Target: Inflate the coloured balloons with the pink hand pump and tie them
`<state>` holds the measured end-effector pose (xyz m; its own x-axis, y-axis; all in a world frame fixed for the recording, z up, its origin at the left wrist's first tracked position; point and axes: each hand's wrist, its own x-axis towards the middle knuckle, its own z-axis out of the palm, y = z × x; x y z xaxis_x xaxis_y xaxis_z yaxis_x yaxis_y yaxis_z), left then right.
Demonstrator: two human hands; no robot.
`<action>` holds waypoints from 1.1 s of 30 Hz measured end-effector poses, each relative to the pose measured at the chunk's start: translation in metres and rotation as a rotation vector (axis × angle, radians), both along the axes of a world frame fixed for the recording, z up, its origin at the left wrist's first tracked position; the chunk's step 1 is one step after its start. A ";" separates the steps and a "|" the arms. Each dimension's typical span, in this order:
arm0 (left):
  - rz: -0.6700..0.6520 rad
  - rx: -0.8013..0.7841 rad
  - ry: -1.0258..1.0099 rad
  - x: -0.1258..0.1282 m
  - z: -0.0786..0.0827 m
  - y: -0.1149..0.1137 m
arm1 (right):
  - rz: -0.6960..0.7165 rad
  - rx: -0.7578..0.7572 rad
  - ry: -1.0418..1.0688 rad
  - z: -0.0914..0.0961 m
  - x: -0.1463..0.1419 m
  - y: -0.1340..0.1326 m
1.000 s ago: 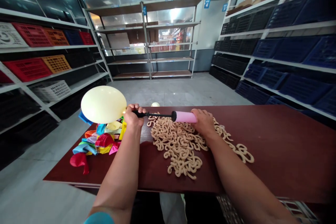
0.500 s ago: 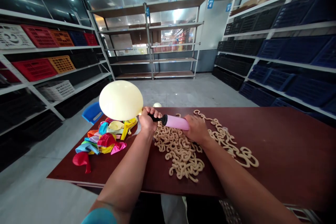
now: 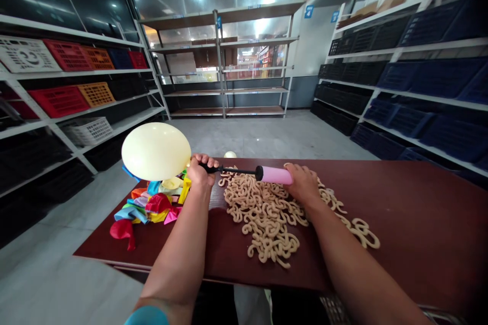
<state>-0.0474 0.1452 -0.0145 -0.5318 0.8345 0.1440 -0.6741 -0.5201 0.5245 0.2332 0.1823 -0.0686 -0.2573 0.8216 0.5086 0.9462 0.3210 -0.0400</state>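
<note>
My left hand (image 3: 201,171) is closed round the black nozzle end of a hand pump, where the neck of a pale yellow balloon (image 3: 156,151) sits. The balloon is blown up and hangs over the table's left side. My right hand (image 3: 304,183) grips the pink pump barrel (image 3: 275,175), pulled out to the right so the thin black rod shows between my hands. Under the pump lies a heap of beige curly clips (image 3: 267,213) on the dark red table (image 3: 412,223).
A pile of flat coloured balloons (image 3: 147,205) lies at the table's left end. A small pale ball (image 3: 230,154) sits at the far edge. Shelves with crates line both sides and the back of the grey floor.
The pump was pushed together half a second ago; now my right hand has drawn the pink barrel out to the right again. The yellow balloon has shifted left with my left hand.
</note>
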 end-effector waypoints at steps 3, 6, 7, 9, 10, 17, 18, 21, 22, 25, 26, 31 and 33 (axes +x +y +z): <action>-0.038 0.016 0.010 0.011 -0.004 0.001 | 0.028 -0.023 -0.023 -0.002 -0.002 -0.001; -0.096 0.019 0.024 0.029 -0.009 0.002 | 0.150 -0.020 -0.029 -0.003 -0.011 -0.006; -0.116 0.018 0.026 0.035 -0.011 0.002 | 0.188 -0.016 -0.025 -0.003 -0.015 -0.008; -0.153 0.024 0.031 0.044 -0.014 0.001 | 0.234 -0.004 -0.013 -0.003 -0.022 -0.012; -0.170 0.030 0.035 0.047 -0.016 0.001 | 0.243 0.001 -0.008 -0.003 -0.025 -0.014; -0.172 0.041 0.036 0.044 -0.013 0.001 | 0.192 -0.001 -0.012 0.001 -0.025 -0.012; -0.157 0.037 0.032 0.040 -0.011 0.001 | 0.164 0.005 -0.017 0.002 -0.023 -0.010; -0.079 0.028 0.020 0.023 -0.005 0.000 | 0.049 0.026 -0.025 0.002 -0.013 -0.005; -0.053 0.023 0.015 0.017 -0.003 0.000 | 0.012 0.028 -0.024 0.001 -0.010 -0.004; -0.010 0.018 -0.006 0.006 -0.002 0.000 | -0.050 0.018 -0.019 -0.001 -0.001 0.000; -0.014 0.023 -0.011 0.004 -0.003 0.001 | -0.047 0.013 -0.021 -0.001 0.000 0.001; -0.100 0.053 -0.020 0.018 -0.012 0.003 | 0.073 0.019 -0.042 0.001 -0.008 -0.005; -0.147 0.062 -0.012 0.029 -0.015 0.003 | 0.135 0.026 -0.038 0.002 -0.015 -0.011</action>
<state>-0.0180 0.1485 -0.0293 -0.4069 0.8932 0.1916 -0.7514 -0.4465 0.4859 0.2185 0.1716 -0.0670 -0.3845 0.7647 0.5171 0.8948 0.4464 0.0052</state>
